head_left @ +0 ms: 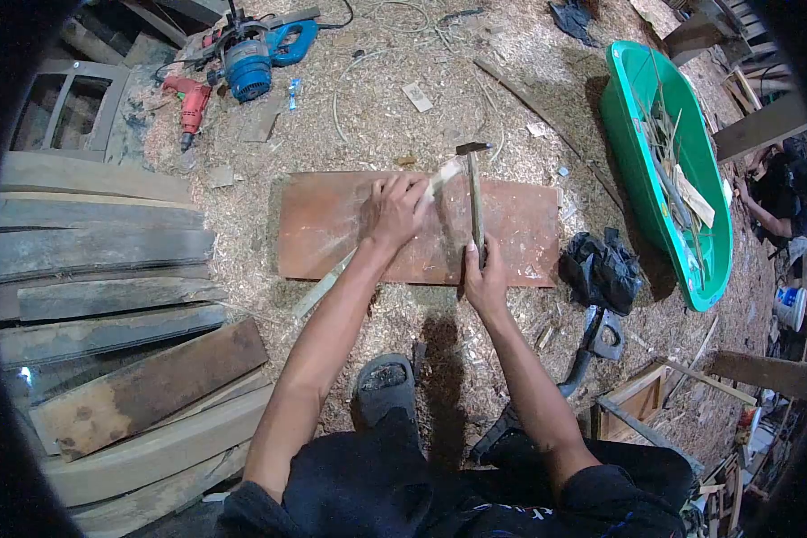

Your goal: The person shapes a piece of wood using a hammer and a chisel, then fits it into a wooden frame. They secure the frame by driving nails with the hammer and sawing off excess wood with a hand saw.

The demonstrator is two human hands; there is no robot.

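Observation:
My right hand (486, 282) is wrapped round the lower handle of a hammer (475, 202), its dark head pointing away from me at the top. Under my left hand (396, 211) runs a pale wooden strip (444, 177); the fingers are closed over it and hide its middle. The strip slants across a reddish-brown board (524, 229) that lies flat on the ground, and its near end sticks out past the board's front edge. The hammer head is above the board's far edge, close to the strip's far end.
Wooden planks (108, 215) are stacked at left. A red drill (193, 108) and a blue power tool (247, 72) lie at upper left. At right are a green tub (623, 152) with scraps, a black plastic bag (601, 269), a saw handle (605, 336) and another person (785, 193). Shavings cover the floor.

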